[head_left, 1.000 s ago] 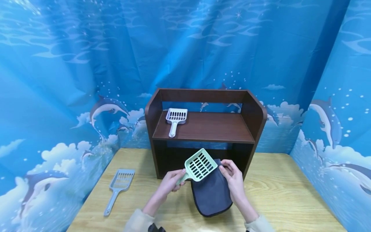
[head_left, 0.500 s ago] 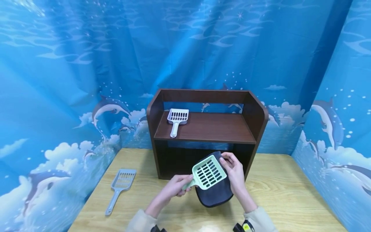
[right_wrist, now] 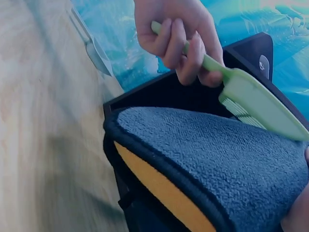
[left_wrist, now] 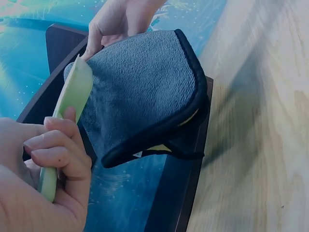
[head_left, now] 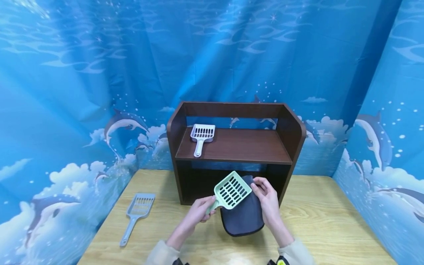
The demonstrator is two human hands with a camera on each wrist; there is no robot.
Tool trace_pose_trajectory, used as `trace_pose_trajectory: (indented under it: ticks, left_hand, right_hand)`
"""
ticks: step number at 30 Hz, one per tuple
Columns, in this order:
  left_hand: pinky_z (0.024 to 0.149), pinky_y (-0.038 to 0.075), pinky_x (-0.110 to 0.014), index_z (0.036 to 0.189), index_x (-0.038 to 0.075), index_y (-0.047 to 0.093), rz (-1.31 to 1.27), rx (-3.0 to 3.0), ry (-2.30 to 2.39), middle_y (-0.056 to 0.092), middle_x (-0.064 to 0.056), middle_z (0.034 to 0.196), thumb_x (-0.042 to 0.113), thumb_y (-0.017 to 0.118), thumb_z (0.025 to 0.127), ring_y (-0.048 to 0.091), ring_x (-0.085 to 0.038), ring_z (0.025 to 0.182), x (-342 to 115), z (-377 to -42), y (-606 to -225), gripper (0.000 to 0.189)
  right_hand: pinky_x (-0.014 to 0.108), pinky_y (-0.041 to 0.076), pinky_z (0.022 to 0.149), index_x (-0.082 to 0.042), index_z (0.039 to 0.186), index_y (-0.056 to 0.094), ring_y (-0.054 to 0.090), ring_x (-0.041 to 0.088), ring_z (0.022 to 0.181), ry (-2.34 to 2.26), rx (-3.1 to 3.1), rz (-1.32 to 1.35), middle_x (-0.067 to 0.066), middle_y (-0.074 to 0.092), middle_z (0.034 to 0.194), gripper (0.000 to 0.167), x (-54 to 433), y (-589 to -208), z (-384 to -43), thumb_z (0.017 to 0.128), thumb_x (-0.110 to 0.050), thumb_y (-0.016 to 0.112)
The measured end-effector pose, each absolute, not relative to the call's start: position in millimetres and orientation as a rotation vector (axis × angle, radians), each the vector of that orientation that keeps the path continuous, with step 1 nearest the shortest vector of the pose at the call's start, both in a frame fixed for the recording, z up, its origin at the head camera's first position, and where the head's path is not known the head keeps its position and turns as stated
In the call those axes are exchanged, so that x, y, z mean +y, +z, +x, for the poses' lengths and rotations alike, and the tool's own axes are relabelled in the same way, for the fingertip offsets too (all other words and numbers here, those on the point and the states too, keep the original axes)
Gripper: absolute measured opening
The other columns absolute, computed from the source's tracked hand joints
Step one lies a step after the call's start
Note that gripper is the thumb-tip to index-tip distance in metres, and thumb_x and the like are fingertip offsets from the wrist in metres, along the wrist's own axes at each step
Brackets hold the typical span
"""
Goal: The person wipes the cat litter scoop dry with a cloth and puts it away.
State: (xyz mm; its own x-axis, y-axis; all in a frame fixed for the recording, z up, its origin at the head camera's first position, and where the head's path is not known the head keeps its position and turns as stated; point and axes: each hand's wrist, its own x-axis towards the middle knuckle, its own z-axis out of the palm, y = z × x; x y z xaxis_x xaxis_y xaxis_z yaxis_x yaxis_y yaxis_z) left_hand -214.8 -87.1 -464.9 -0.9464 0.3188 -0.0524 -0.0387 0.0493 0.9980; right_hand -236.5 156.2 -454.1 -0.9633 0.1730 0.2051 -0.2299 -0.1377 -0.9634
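Observation:
A green litter scoop (head_left: 232, 190) with a slotted pan is held by its handle in my left hand (head_left: 200, 209), whose fingers curl round it in the left wrist view. Behind and below the pan hangs a folded dark grey cloth (head_left: 244, 219) with black edging; a yellow-orange inner side (right_wrist: 159, 186) shows at its fold in the right wrist view. My right hand (head_left: 268, 198) pinches the cloth's upper corner, close to the scoop's far edge. Both things are above the table, in front of the shelf.
A dark brown two-tier shelf (head_left: 233, 145) stands at the back of the wooden table (head_left: 324, 221). On its upper board, at the left, lies a white litter scoop (head_left: 202, 134). A grey-blue litter scoop (head_left: 137, 209) lies on the table at left. Blue dolphin-print curtains (head_left: 139, 66) hang behind.
The scoop and cloth shift down and right, then the scoop comes back up and left. The cloth's lower edge sits higher than a second ago. Both hands keep their holds.

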Motion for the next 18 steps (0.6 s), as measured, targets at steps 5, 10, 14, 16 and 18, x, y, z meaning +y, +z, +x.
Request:
trace_pose_trajectory:
  ticks: [5, 10, 14, 16, 18]
  left_hand:
    - [0.046, 0.025, -0.015, 0.12, -0.012, 0.062, 0.243, 2.043, 2.064, 0.05, 0.004, 0.069, 0.03, 0.046, 0.108, 0.031, -0.002, 0.049, -84, -210, -467, 0.046]
    - [0.046, 0.026, -0.013, 0.121, -0.014, 0.057, 0.2, 1.99, 2.148, 0.049, 0.003, 0.07, 0.027, 0.043, 0.109, 0.032, -0.001, 0.049, -77, -204, -471, 0.045]
    - [0.045, 0.025, -0.013, 0.116, -0.011, 0.058, 0.177, 1.938, 2.173, 0.047, 0.004, 0.07, 0.028, 0.04, 0.11, 0.03, 0.0, 0.048, -70, -200, -473, 0.043]
    - [0.044, 0.025, -0.013, 0.115, -0.01, 0.058, 0.164, 1.913, 2.198, 0.046, 0.004, 0.07, 0.028, 0.039, 0.11, 0.029, 0.0, 0.047, -66, -198, -473, 0.043]
    - [0.044, 0.024, -0.013, 0.115, -0.009, 0.058, 0.144, 1.893, 2.229, 0.045, 0.005, 0.07, 0.028, 0.039, 0.111, 0.028, 0.0, 0.047, -63, -197, -474, 0.042]
  right_hand:
    - [0.016, 0.051, 0.085, 0.006, 0.115, 0.059, 0.064, 0.006, 0.096, 2.187, -1.786, -0.009, -0.005, 0.065, 0.106, 0.022, 151, -461, -226, 0.098, -0.005, 0.066]
    - [0.016, 0.052, 0.084, 0.01, 0.119, 0.058, 0.065, 0.007, 0.093, 2.171, -1.693, -0.046, -0.002, 0.065, 0.106, 0.027, 144, -467, -219, 0.098, -0.005, 0.067]
    - [0.016, 0.052, 0.082, 0.011, 0.12, 0.058, 0.065, 0.007, 0.09, 2.146, -1.658, -0.036, -0.001, 0.065, 0.106, 0.029, 138, -469, -217, 0.097, -0.003, 0.067]
    - [0.016, 0.052, 0.08, 0.011, 0.118, 0.059, 0.066, 0.006, 0.088, 2.122, -1.678, -0.012, 0.0, 0.065, 0.106, 0.027, 134, -471, -215, 0.096, -0.002, 0.068]
    - [0.016, 0.052, 0.078, 0.011, 0.116, 0.06, 0.066, 0.006, 0.085, 2.097, -1.71, 0.023, 0.001, 0.065, 0.105, 0.025, 129, -474, -211, 0.095, 0.0, 0.068]
